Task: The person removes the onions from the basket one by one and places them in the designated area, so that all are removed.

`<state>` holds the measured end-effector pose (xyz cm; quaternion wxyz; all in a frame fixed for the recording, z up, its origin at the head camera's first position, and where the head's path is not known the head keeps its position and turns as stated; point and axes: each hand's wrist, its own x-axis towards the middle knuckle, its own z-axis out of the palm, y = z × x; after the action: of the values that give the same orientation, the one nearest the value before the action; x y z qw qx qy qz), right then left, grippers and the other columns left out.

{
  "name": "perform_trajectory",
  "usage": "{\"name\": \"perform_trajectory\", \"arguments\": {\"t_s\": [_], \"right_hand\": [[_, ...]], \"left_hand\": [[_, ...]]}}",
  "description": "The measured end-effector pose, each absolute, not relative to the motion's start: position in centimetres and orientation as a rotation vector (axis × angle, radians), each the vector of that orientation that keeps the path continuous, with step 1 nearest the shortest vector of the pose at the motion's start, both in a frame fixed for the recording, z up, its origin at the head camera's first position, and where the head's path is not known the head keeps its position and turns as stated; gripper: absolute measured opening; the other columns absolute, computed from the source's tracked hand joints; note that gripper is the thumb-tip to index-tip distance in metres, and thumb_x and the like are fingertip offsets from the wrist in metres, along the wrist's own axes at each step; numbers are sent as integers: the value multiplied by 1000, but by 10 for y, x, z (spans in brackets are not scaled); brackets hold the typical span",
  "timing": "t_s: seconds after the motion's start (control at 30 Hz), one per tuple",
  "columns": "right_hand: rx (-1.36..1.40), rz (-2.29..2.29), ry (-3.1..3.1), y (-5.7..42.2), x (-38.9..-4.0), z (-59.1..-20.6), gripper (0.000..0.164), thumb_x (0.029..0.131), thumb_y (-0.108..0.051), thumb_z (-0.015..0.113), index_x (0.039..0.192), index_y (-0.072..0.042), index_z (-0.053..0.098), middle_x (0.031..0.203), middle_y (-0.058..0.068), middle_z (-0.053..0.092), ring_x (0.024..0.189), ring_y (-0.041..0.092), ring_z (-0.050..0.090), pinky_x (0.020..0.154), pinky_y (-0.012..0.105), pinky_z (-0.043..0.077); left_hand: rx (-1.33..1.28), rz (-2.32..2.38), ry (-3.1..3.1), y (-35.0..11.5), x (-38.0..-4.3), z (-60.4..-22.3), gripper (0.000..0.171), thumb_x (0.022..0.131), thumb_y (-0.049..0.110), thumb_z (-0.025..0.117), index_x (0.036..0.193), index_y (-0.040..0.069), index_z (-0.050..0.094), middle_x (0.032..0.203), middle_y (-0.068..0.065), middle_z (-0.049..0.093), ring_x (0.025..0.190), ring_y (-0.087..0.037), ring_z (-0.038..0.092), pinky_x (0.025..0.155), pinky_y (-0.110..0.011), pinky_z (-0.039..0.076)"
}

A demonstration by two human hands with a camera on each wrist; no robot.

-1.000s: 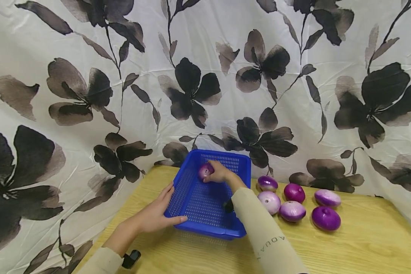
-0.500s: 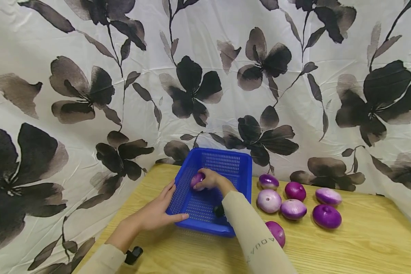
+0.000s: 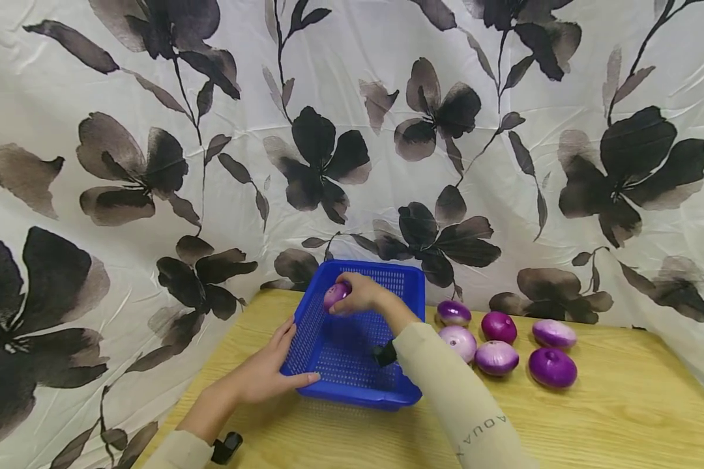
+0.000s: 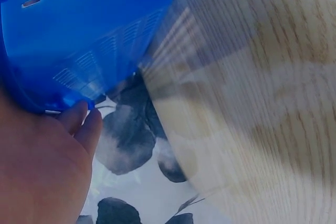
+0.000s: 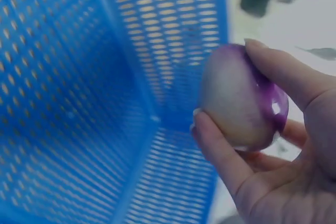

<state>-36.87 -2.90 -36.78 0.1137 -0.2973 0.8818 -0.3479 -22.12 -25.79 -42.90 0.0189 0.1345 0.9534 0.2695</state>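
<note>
A blue perforated plastic basket [image 3: 352,397] stands on the table in the head view. Inside its walls, toward the far left, my right hand [image 3: 360,294] pinches a purple onion [image 3: 333,297] between thumb and fingers. In the right wrist view the same onion [image 5: 239,98] shows a pale side and a glossy purple side, with the mesh wall behind it. My left hand [image 3: 261,372] rests at the basket's near left corner, its fingers straight along the left side and its thumb on the front rim. The left wrist view shows the left fingertips [image 4: 90,121] right at the rim.
Several purple and whitish onions, among them a dark purple one [image 3: 553,368], lie on the wooden table [image 3: 610,404] right of the basket. A floral cloth [image 3: 340,163] hangs behind the table. My right sleeve [image 3: 452,384] crosses over the basket's right rim.
The onion in my right hand has moved left, dipped toward the basket floor and risen again. The right forearm swung left, then back right, covering a near onion. The left hand stays put.
</note>
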Motion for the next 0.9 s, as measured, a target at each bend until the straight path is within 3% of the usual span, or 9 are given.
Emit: {"name": "perform_trajectory", "arguments": {"t_s": [0.13, 0.33, 0.5, 0.9], "right_hand": [[-873, -1047, 2644, -8, -354, -345, 73, 82, -25, 87, 143, -4, 53, 129, 15, 63, 113, 28, 62, 95, 39, 55], [-922, -1063, 2673, 30, -332, -326, 75, 81, -29, 87, 143, -8, 53, 128, 13, 64, 111, 27, 64, 93, 41, 56], [-952, -1070, 2659, 61, -314, -335, 73, 81, -31, 87, 142, -8, 54, 127, 13, 64, 108, 26, 65, 89, 40, 57], [-943, -1095, 2752, 140, -281, -364, 74, 83, -31, 87, 141, -1, 53, 129, 17, 64, 111, 31, 66, 94, 50, 56]], "left_hand": [[412, 814, 2974, -258, -221, -430, 121, 85, 70, 69, 163, -1, 10, 172, -12, 4, 151, -42, 25, 117, -60, 30], [437, 797, 3003, -256, -225, -429, 122, 84, 74, 67, 163, -1, 11, 172, -11, 4, 151, -42, 27, 117, -60, 31], [396, 770, 2989, -260, -219, -432, 124, 84, 75, 66, 163, -1, 8, 172, -12, 1, 151, -43, 25, 116, -62, 31], [336, 750, 2986, -255, -222, -429, 122, 84, 75, 65, 164, 3, 8, 173, -6, -1, 151, -42, 26, 114, -64, 33]]}}
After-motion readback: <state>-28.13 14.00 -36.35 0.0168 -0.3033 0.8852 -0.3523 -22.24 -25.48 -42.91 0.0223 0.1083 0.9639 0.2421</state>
